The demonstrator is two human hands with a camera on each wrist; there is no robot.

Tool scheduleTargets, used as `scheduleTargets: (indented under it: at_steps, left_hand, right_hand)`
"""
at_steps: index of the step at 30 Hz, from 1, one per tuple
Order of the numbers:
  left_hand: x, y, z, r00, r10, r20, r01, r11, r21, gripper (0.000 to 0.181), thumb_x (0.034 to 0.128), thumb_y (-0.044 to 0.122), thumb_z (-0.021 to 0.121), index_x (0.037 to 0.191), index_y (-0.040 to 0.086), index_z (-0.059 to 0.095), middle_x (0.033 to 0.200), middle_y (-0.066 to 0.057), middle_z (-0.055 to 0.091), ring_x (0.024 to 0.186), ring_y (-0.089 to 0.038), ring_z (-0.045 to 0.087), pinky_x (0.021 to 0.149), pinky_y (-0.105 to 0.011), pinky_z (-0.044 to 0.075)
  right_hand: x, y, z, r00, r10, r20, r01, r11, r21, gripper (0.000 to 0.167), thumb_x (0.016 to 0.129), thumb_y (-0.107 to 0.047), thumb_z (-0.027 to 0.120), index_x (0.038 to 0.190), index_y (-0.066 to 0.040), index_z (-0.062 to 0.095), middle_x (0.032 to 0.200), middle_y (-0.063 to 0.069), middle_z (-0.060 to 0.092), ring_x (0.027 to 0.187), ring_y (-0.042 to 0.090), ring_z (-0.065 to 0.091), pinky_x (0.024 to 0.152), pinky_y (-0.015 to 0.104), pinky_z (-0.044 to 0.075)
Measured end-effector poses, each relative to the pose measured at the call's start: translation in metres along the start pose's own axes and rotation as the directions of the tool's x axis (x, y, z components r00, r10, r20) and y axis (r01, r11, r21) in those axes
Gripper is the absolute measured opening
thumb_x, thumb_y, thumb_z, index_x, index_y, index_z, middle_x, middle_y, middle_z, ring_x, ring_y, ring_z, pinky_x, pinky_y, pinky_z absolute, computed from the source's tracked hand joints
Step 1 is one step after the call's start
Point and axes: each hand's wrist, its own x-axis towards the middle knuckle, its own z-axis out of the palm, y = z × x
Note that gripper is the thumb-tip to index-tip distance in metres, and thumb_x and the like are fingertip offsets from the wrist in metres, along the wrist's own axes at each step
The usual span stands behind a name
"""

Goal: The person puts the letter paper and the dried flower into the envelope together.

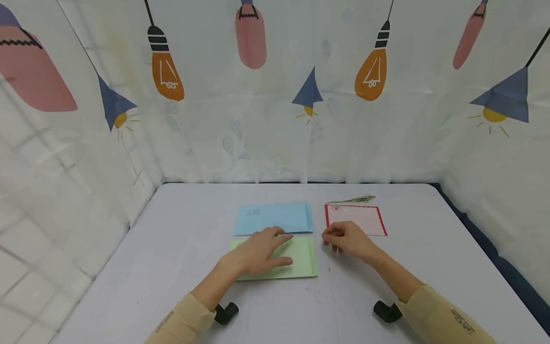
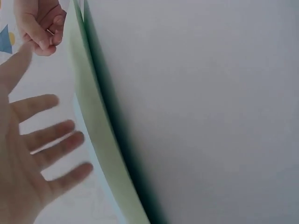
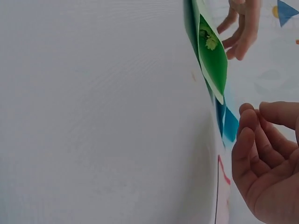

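Note:
My left hand [image 1: 259, 251] is over the green envelope [image 1: 296, 260], its fingers spread and gripping nothing. In the left wrist view the green envelope's [image 2: 96, 112] edge runs beside that hand [image 2: 28, 154]. The envelope's mouth gapes in the right wrist view, with a small green plant piece [image 3: 211, 43] inside. To the right of the envelope, my right hand [image 1: 350, 241] hovers near the lower left of a red-bordered card [image 1: 365, 222]. Its fingers are loosely curled [image 3: 268, 156], with the thumb near the index finger and no object visible between them.
A blue envelope [image 1: 275, 217] lies behind the green one. A thin green sprig [image 1: 358, 198] lies just behind the card. Two black curved pieces [image 1: 226, 314] show beside the sleeves, on the white table [image 1: 172, 263]. A patterned curtain [image 1: 275, 134] hangs behind.

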Motion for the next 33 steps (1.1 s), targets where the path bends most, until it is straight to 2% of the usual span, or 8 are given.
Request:
scheduleTargets:
  at_steps: [4,7,9,14,18,26,33]
  left_hand:
    - [0.006,-0.005,-0.005,0.991,0.042,-0.124,-0.044,0.999,-0.016,0.064,0.1029,0.057,0.054,0.153,0.017,0.051,0.145,-0.006,0.049,0.123,-0.025,0.054,0.102,-0.047,0.046]
    - [0.010,-0.010,-0.007,0.978,0.046,-0.205,-0.047,0.999,-0.001,0.058,0.1031,0.048,0.060,0.150,0.013,0.054,0.144,-0.010,0.049,0.126,-0.028,0.052,0.103,-0.052,0.044]
    - [0.013,-0.014,-0.009,0.975,0.024,-0.223,-0.023,1.000,0.005,0.058,0.1031,0.045,0.062,0.150,0.013,0.053,0.148,-0.014,0.046,0.133,-0.031,0.047,0.105,-0.056,0.041]
    - [0.019,-0.021,-0.014,0.981,-0.113,-0.155,0.115,0.993,0.004,0.067,0.1018,0.049,0.062,0.157,0.016,0.043,0.162,-0.019,0.027,0.148,-0.038,0.027,0.113,-0.064,0.028]
    - [0.025,-0.030,-0.015,0.975,-0.189,-0.117,0.195,0.980,0.041,0.074,0.1003,0.052,0.063,0.160,0.016,0.037,0.165,-0.020,0.020,0.151,-0.040,0.021,0.115,-0.066,0.021]
    - [0.032,-0.043,-0.018,0.963,-0.260,-0.076,0.264,0.962,0.062,0.085,0.0973,0.056,0.065,0.163,0.016,0.030,0.166,-0.022,0.017,0.152,-0.042,0.016,0.115,-0.070,0.017]
    - [0.039,-0.046,-0.020,0.956,-0.291,-0.016,0.292,0.954,0.062,0.092,0.0938,0.060,0.067,0.164,0.017,0.028,0.166,-0.023,0.017,0.153,-0.043,0.014,0.115,-0.070,0.017]
  right_hand:
    - [0.003,-0.003,-0.001,1.000,-0.012,-0.003,0.013,0.999,0.036,0.018,0.100,-0.015,0.070,0.108,0.001,0.072,0.092,0.011,0.073,0.073,0.025,0.064,0.068,0.034,0.057]
    - [0.004,-0.007,-0.002,1.000,-0.028,-0.003,0.028,0.998,0.051,0.021,0.100,-0.015,0.069,0.111,0.003,0.070,0.096,0.014,0.072,0.075,0.024,0.064,0.071,0.033,0.058]
    - [0.005,-0.010,-0.002,0.999,-0.031,-0.013,0.031,0.998,0.058,0.021,0.100,-0.014,0.069,0.111,0.004,0.070,0.098,0.016,0.072,0.078,0.025,0.065,0.073,0.033,0.059]
    - [0.010,-0.015,-0.002,0.999,-0.021,-0.048,0.026,0.995,0.099,0.025,0.099,-0.013,0.070,0.116,0.006,0.068,0.102,0.019,0.071,0.084,0.029,0.068,0.078,0.035,0.060]
    - [0.019,-0.017,-0.001,0.997,-0.020,-0.073,0.029,0.993,0.117,0.031,0.099,-0.016,0.071,0.119,0.007,0.066,0.107,0.021,0.071,0.090,0.034,0.071,0.081,0.037,0.060]
    - [0.040,-0.022,0.001,0.996,0.019,-0.090,-0.011,0.996,0.084,0.040,0.101,-0.022,0.068,0.131,0.004,0.063,0.117,0.017,0.070,0.101,0.030,0.071,0.088,0.042,0.059]
    - [0.055,-0.023,0.007,0.993,0.047,-0.105,-0.034,0.992,0.123,0.037,0.106,-0.016,0.059,0.135,0.007,0.060,0.119,0.019,0.070,0.105,0.032,0.070,0.092,0.042,0.057]
